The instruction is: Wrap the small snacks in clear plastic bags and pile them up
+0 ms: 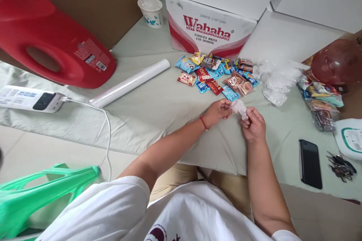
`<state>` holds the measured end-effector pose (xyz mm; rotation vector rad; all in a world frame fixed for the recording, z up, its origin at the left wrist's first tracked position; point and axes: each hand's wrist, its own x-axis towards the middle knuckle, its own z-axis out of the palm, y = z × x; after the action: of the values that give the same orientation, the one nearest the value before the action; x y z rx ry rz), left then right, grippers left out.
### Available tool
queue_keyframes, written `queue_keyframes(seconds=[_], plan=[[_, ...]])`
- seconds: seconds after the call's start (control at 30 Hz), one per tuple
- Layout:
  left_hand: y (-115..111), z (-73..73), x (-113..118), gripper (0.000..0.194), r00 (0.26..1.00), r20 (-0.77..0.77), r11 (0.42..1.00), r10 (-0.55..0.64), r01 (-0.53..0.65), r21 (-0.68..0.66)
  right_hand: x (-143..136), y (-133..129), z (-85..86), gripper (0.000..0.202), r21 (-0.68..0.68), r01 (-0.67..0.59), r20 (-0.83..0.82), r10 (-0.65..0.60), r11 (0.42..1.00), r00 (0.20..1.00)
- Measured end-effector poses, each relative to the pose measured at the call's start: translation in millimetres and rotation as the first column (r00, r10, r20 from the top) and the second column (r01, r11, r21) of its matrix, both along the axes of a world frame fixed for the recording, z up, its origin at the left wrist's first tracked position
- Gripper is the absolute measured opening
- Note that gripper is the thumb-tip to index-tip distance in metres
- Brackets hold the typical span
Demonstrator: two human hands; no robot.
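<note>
The left hand (217, 114) and the right hand (253, 123) are a little apart, with a crumpled bit of clear plastic (238, 108) between them. Both hands pinch it, 1 at each side. The plastic is up over the table (181, 131), just in front of the snacks (214, 86). A red string (204, 123) goes around the left wrist.

The snacks lie in a loose pile. Their packs are blue, red, yellow and brown. Behind them is a white and red box (209, 32) that says "Wahaha". A heap of clear wrap (278, 81) sits just right of the snacks. More packs (322, 94) lie past the heap, near a round, see-through red thing (338, 62); I can't tell what it is.

At the right there is a black phone (310, 163), with keys (341, 167) beside it and a white tub (350, 139) behind the keys.

On the left side, a white roll (132, 83) lies at a slant. A big red jug (53, 37) is near it. A cup (153, 16) by the box has clear plastic poking out of the top. A white cord (109, 135) hangs down by a green stool (48, 199).
</note>
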<state>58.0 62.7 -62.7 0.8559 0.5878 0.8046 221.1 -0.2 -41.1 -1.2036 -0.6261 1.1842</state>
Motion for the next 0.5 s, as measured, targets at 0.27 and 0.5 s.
queue_keyframes(seconds=[0.27, 0.5], plan=[[2, 10.5, -9, 0.056, 0.992, 0.114, 0.991, -0.045, 0.058, -0.121, 16, -8, 8.7, 0.046, 0.102, -0.019, -0.231, 0.043, 0.995, 0.972], [5, 7.7, -9, 0.059, 0.992, 0.115, 0.987, -0.052, 0.068, -0.147, 1, -8, 8.7, 0.039, 0.022, -0.045, -0.064, 0.046, 0.999, 0.997]])
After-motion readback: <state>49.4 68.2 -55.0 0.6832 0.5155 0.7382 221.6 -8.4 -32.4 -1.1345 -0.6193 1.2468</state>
